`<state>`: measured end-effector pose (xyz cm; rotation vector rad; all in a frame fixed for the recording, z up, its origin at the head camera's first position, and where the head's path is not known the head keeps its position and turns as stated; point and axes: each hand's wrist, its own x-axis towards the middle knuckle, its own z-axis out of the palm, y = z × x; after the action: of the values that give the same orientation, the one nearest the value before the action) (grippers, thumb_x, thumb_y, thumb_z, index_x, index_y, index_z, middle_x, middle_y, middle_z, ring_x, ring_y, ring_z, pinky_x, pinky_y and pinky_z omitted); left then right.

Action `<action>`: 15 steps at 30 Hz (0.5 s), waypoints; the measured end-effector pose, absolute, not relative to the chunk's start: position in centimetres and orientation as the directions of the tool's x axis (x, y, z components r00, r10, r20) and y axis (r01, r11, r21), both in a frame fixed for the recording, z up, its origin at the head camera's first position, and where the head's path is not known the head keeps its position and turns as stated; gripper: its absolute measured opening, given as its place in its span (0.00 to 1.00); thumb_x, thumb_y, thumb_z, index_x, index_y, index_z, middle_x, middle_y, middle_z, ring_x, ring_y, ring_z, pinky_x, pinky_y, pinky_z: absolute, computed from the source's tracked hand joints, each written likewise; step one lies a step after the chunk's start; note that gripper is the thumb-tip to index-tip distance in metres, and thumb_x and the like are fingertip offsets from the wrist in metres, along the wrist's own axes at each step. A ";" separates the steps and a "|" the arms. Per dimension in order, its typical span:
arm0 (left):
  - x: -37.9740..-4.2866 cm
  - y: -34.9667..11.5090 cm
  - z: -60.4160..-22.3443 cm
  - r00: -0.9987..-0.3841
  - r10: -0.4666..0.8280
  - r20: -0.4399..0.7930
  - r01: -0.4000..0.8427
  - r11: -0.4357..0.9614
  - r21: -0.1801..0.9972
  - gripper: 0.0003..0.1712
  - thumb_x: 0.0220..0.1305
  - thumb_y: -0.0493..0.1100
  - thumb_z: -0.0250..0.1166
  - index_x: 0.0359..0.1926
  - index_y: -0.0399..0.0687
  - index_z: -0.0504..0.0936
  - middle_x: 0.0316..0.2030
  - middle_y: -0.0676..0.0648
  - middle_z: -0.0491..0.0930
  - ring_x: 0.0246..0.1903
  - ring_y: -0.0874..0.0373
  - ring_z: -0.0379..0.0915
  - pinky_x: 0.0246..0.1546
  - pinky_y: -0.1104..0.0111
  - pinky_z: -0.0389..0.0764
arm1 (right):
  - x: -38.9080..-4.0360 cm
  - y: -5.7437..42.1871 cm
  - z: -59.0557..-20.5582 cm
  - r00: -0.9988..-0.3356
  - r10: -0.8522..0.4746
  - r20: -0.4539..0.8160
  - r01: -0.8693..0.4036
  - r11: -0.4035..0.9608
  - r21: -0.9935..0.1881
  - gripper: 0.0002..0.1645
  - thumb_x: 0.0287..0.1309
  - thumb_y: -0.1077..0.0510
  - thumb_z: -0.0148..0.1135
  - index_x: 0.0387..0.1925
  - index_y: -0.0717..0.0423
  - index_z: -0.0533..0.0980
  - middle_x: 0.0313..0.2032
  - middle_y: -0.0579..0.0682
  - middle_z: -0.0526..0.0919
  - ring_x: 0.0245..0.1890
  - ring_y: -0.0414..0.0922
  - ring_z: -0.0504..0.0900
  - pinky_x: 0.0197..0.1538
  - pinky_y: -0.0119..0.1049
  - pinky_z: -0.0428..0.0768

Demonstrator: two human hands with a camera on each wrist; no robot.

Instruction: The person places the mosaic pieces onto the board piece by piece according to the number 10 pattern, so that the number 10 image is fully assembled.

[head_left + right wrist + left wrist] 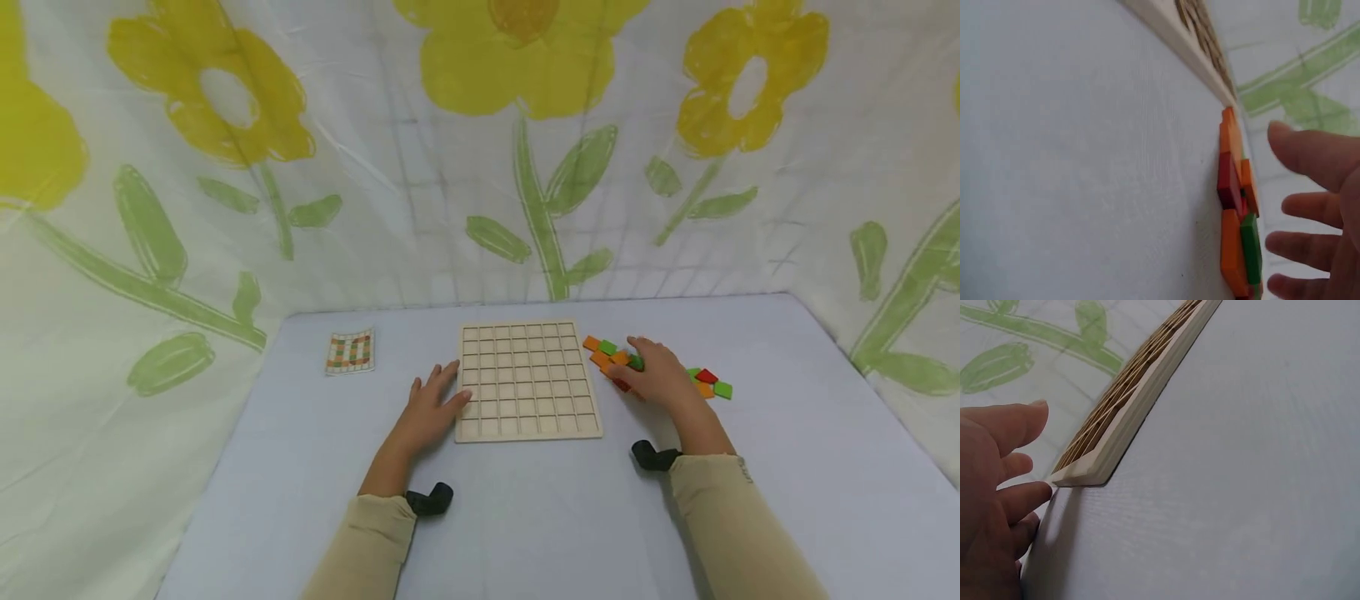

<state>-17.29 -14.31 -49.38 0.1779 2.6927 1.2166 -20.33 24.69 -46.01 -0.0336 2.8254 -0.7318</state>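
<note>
A square wooden grid board point(528, 381) lies flat on the table, its cells bare. At its left edge rests my left hand point(427, 410), fingers loosely spread and nothing held; the left wrist view shows the fingers beside the board's corner point(1094, 472). To the right of the board my right hand point(660, 375) hovers over a heap of small square tiles, with an orange tile point(592, 342), a green tile point(608, 347) and several more. In the right wrist view its fingers are apart from the dark red tile point(1229, 181) and green tile point(1251, 247).
A small patterned card point(350, 352) with coloured squares lies on the left of the white table point(555, 517). More tiles, among them a red tile point(707, 376), spread right of my right hand. A flower-printed curtain point(360, 192) hangs behind the table.
</note>
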 end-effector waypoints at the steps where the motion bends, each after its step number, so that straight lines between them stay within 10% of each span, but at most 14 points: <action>1: -17.2 -14.3 -49.4 -0.978 0.176 -0.114 0.029 0.653 0.757 0.38 0.69 0.62 0.56 0.76 0.61 0.58 0.76 0.46 0.54 0.78 0.47 0.37 0.75 0.43 0.35 | -20.6 24.7 -46.0 -0.974 -0.064 -0.216 0.046 0.882 -0.469 0.46 0.66 0.37 0.56 0.72 0.62 0.59 0.71 0.68 0.59 0.70 0.69 0.55 0.69 0.67 0.58; 15: -16.8 -14.2 -49.8 -0.979 0.203 0.024 0.158 0.678 0.718 0.22 0.70 0.47 0.61 0.63 0.50 0.77 0.71 0.49 0.66 0.75 0.51 0.50 0.77 0.50 0.36 | -22.1 24.0 -45.1 -0.979 0.030 -0.201 0.105 0.922 -0.374 0.26 0.63 0.46 0.62 0.54 0.61 0.79 0.56 0.66 0.76 0.50 0.62 0.74 0.48 0.60 0.77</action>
<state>-16.85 -14.19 -49.84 0.3041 2.8248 1.2010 -22.08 23.98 -45.06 0.1018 2.8902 -0.5775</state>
